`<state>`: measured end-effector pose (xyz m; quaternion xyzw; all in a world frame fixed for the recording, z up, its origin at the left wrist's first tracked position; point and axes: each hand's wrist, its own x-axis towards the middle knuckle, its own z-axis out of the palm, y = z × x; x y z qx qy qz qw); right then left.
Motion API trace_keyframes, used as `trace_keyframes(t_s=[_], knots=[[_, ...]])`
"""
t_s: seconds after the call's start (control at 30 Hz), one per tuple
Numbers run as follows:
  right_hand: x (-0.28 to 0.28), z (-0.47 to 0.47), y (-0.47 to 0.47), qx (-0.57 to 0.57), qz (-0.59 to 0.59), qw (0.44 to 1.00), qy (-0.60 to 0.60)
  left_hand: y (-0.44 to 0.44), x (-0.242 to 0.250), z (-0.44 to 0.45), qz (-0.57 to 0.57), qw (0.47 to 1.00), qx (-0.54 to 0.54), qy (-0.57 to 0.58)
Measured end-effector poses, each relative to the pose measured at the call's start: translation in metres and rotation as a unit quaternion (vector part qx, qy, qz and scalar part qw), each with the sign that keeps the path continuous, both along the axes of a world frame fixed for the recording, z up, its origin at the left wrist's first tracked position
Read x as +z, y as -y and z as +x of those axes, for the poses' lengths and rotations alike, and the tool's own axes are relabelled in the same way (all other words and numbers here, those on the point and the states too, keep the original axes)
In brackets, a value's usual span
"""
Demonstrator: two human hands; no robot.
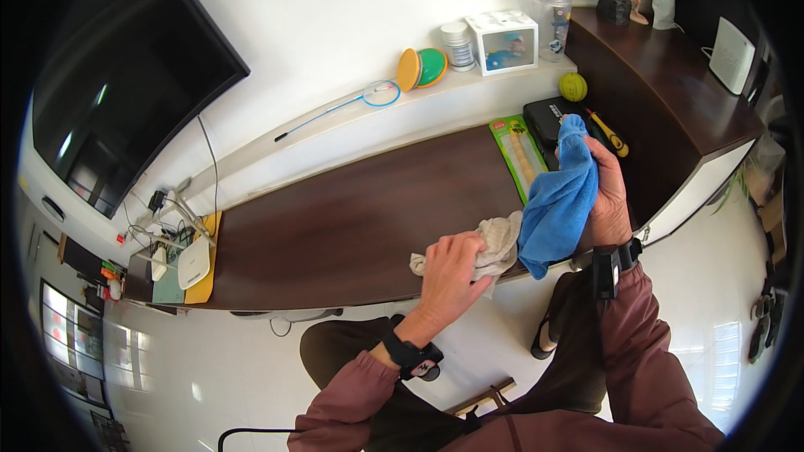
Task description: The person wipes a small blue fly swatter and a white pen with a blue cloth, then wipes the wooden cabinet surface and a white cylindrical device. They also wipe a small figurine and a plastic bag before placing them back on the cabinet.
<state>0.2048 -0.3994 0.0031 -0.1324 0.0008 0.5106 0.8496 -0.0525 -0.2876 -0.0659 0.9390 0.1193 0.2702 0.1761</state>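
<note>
My left hand is closed around a crumpled off-white cloth at the front edge of a dark brown wooden cabinet top. In my right hand is a blue towelling cloth, which hangs down beside the off-white one, its lower end over the cabinet's front edge. The blue cloth hides part of my right fingers. Just behind it lie a green-edged package and a black case.
On the wall ledge stand a white-framed box, a lidded plastic tumbler, a white bottle and a blue racket. A yellow-green ball is beside the raised cabinet. A white router with cables is at the left end.
</note>
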Motion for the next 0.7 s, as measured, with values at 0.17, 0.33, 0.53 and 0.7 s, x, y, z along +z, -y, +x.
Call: trace_keyframes(t_s=[0.17,0.33,0.53,0.7], knots=[[-0.001,0.001,-0.002,0.022,-0.022,0.999,-0.012,-0.055,-0.013,-0.079,0.109,0.966,0.232,-0.028],[-0.008,0.002,-0.002,0.055,0.006,0.998,0.022,-0.131,-0.018,-0.160,0.095,0.842,0.530,-0.045],[-0.011,0.009,-0.011,0.085,0.034,0.995,0.037,-0.064,-0.019,-0.096,0.030,0.945,0.325,-0.017],[-0.021,-0.009,0.003,-0.033,0.008,0.972,0.231,0.011,-0.005,-0.044,0.011,0.994,0.100,-0.030]])
